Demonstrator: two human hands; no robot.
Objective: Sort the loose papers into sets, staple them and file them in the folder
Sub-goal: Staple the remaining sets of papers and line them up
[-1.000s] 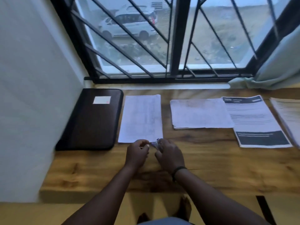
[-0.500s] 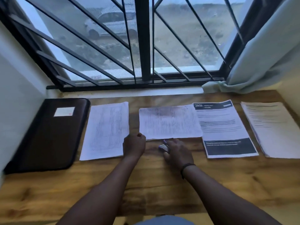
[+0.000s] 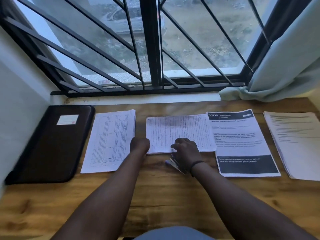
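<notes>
Spanning the lower frame, the desk (image 3: 173, 196) carries everything in a row — folder (image 3: 52, 144) at far left, then four paper sets: a table sheet (image 3: 110, 141), handwritten notes (image 3: 178, 130) at centre, a "2939" printout (image 3: 240, 141) and a stack (image 3: 297, 144) at far right. Left hand (image 3: 140, 144) rests curled at the notes' left edge; whether its fingers pinch the paper I cannot tell. Right hand (image 3: 186, 151) presses its fingers on the notes — the stapler (image 3: 174, 164) is tucked under its palm.
</notes>
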